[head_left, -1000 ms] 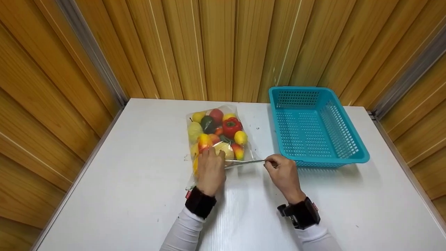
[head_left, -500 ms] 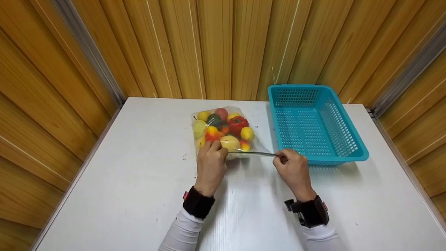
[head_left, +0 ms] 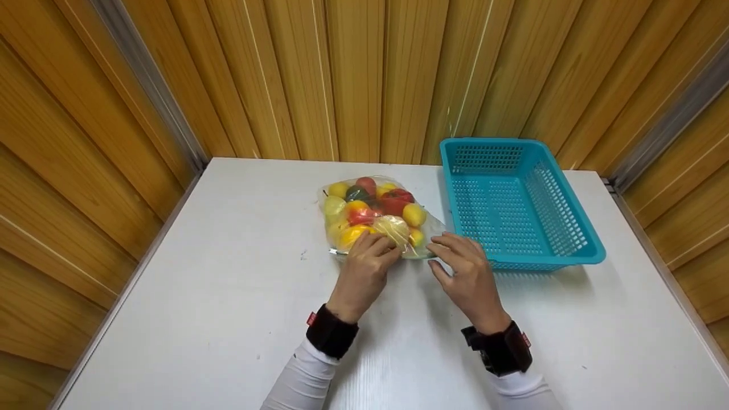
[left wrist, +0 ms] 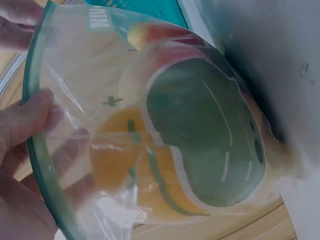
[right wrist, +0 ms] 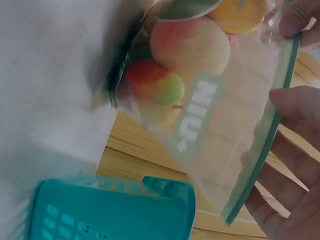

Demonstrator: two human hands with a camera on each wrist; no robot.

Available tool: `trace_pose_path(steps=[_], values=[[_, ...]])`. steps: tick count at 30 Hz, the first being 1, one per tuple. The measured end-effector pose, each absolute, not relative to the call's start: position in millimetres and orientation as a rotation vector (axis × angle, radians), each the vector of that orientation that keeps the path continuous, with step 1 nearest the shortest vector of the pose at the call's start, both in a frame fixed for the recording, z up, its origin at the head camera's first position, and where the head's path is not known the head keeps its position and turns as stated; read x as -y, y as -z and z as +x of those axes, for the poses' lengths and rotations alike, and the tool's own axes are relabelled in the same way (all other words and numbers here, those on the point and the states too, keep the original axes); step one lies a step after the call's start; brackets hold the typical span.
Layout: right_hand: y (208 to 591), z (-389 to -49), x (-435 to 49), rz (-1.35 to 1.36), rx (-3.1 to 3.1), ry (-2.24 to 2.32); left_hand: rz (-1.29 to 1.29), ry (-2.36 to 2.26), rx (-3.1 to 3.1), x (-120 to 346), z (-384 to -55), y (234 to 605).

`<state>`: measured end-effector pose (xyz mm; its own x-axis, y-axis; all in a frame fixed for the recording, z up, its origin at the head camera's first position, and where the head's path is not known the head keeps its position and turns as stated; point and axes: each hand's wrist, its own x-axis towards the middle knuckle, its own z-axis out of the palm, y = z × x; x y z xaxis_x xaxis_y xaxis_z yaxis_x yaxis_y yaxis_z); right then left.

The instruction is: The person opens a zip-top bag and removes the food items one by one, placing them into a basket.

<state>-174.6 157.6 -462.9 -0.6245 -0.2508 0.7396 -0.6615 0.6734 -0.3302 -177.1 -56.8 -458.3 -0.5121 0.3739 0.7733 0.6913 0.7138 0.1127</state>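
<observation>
A clear zip bag (head_left: pixel 431 229) full of fruit and vegetables rests on the table in the head view. A red bell pepper (head_left: pixel 397 201), a lemon (head_left: pixel 414 215) and several other round pieces show through the plastic. My left hand (head_left: pixel 361 279) pinches the near zip edge; in the left wrist view its thumb (left wrist: pixel 32 117) lies over the green zip strip (left wrist: pixel 35 145), with fingers behind. My right hand (head_left: pixel 470 279) is at the bag's right corner, thumb and fingers spread apart. The right wrist view shows its thumb (right wrist: pixel 295 102) overlapping the strip and its fingers partly behind.
A teal perforated basket (head_left: pixel 595 256) stands at the back right of the white table (head_left: pixel 228 319), close beside the right hand. Wood-patterned panels (head_left: pixel 353 80) rise behind the table and along both sides.
The right hand has loosened its pinch on the zip end and spread its fingers. The left hand has shifted right along the zip edge, and the bag has moved slightly right.
</observation>
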Motion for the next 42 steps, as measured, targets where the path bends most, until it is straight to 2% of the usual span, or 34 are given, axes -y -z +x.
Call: trace_pose_path(steps=[7, 16, 23, 33, 42], values=[[473.8, -180.7, -147.1, 0.796, 2.163, -0.739, -0.870, 0.563, 2.199, 52.1, -173.2, 458.2], [476.9, -177.6, -142.5, 0.651, 2.159, -0.826, -0.898, 0.712, 2.397, 69.6, -170.2, 446.3], [475.4, -177.0, -142.5, 0.543, 2.126, -0.930, -0.942, 0.613, 2.581, 79.6, -167.1, 440.3], [470.6, -175.1, -145.1, 0.466, 2.079, -1.004, -0.646, 0.897, 2.286, 92.1, -179.8, 444.0], [461.1, -171.1, -146.0, 0.503, 2.056, -1.054, -0.822, 1.249, 1.917, 97.3, -188.3, 447.2]])
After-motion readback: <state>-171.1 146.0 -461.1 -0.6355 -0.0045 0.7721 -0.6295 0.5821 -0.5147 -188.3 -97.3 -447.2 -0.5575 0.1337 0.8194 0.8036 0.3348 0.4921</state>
